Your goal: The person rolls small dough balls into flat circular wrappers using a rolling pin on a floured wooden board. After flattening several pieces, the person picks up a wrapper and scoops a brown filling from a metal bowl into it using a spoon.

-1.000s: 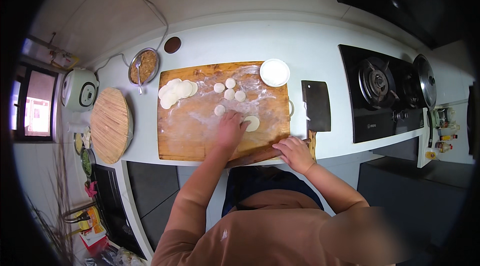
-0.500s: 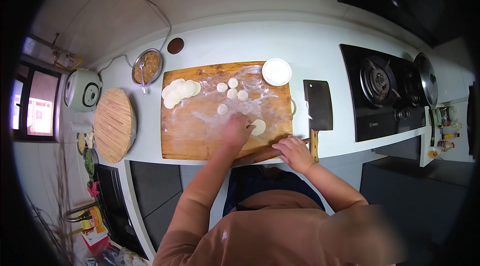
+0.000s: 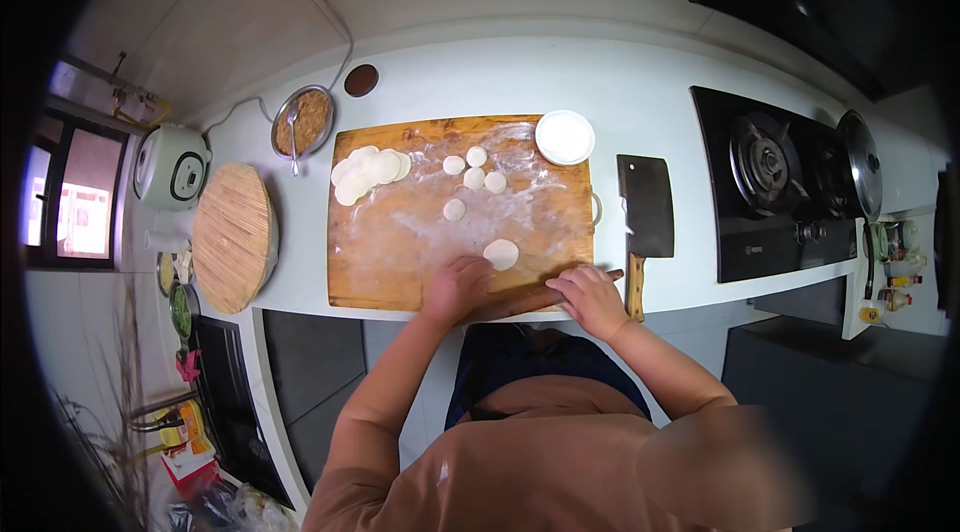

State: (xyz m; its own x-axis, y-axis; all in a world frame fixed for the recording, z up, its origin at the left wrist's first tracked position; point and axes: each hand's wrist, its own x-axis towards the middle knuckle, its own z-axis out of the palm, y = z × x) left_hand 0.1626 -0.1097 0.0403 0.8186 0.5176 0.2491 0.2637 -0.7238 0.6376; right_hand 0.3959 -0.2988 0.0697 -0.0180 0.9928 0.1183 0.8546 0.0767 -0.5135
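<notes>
A floured wooden board (image 3: 385,277) lies before me. My right hand (image 3: 592,298) rests over the right part of a wooden rolling pin (image 3: 525,303) along the board's near edge, its fingers around it. My left hand (image 3: 458,287) is by the pin's left end, fingers curled; whether they grip anything is hidden. Just beyond those fingers lies a flat round dough wrapper (image 3: 501,254); I cannot tell if they touch it. Farther back sit several small dough pieces (image 3: 475,178), with one dough piece (image 3: 454,210) apart. Overlapping wrappers (image 3: 370,174) lie at the far left.
A bowl of white powder (image 3: 565,137) stands at the board's far right corner. Right of the board lies a cleaver (image 3: 648,207), then a gas stove (image 3: 765,172). To the left are a bowl of filling (image 3: 308,122) with a spoon, a round woven tray (image 3: 232,237) and a rice cooker (image 3: 172,167).
My left hand has drawn back toward me and left. The flat wrapper has shifted a little left and looks turned. My right hand stays on the rolling pin.
</notes>
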